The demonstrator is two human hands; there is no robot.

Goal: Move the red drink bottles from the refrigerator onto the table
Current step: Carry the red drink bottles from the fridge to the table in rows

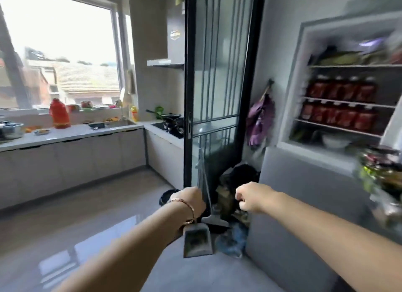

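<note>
A white counter runs along the left wall, with a broad stretch of bare glossy floor in front of it. The left hand, a bracelet at its wrist, is raised with its back to the camera. Its fingers are hidden, so I cannot tell how it is set. Just beyond it stands the black-framed glass door, a dustpan leaning at its foot. The right hand hangs in the air beside it, fingers curled into a fist, seemingly holding nothing. Well apart, at the right, the refrigerator stands open. The red drink bottles, blurred, fill two middle shelves in rows.
</note>
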